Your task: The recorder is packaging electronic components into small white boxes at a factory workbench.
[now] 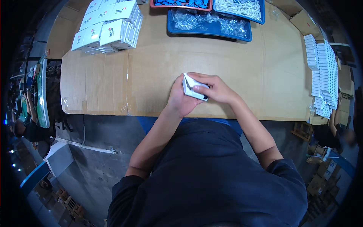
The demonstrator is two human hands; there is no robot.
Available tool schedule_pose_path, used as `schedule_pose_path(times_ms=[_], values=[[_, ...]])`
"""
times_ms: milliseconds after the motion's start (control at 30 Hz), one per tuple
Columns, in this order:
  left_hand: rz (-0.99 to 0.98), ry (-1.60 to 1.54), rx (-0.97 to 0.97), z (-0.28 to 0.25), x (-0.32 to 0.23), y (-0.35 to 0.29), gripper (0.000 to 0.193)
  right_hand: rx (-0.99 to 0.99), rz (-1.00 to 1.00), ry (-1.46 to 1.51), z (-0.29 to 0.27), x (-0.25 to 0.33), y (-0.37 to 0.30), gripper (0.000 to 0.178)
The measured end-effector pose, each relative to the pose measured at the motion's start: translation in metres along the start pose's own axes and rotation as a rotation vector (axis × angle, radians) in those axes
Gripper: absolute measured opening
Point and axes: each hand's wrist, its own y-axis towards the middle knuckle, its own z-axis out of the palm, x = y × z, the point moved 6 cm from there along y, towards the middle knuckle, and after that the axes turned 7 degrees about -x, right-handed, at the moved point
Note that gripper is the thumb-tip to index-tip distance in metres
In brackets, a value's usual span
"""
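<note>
Over the near part of the cardboard-covered table I hold a small white box (pixel 189 90) between both hands. My left hand (pixel 180 99) is wrapped around its left side and underside, palm up. From the right, my right hand (pixel 216 89) grips it, the thumb over its face and the fingers along its far edge. One flap or side looks partly raised, with a dark gap beside it. A small dark piece shows at the box's lower right corner; what it is I cannot make out.
Stacked white boxes (pixel 111 32) stand at the far left. A blue tray (pixel 211 34) with clear plastic bags, a red tray (pixel 181 6) of blue pieces and another blue tray (pixel 261 19) of white pieces lie at the back. Tall white stacks (pixel 325 75) line the right edge. People work at both sides.
</note>
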Motion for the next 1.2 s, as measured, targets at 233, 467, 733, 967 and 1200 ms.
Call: schedule_pose_path(times_ms=[233,467,733,967,1200], values=[[0.16,0.147,-0.092,0.013,0.001,-0.021,0.066,0.075,-0.197,-0.153,0.003,0.025,-0.02,0.075],[0.241,0.18,-0.099,0.029,-0.004,-0.032,0.064,0.05,-0.428,-0.215,0.0,0.046,-0.018,0.079],[0.418,0.472,0.092,0.072,-0.025,-0.052,0.051,-0.361,-0.27,0.156,-0.031,0.07,-0.019,0.065],[0.626,0.756,0.141,0.073,-0.034,-0.07,0.047,-0.264,0.113,0.64,-0.039,0.05,-0.025,0.039],[0.69,0.85,0.171,0.079,-0.036,-0.077,0.046,-0.231,-0.008,0.74,-0.045,0.063,-0.027,0.026]])
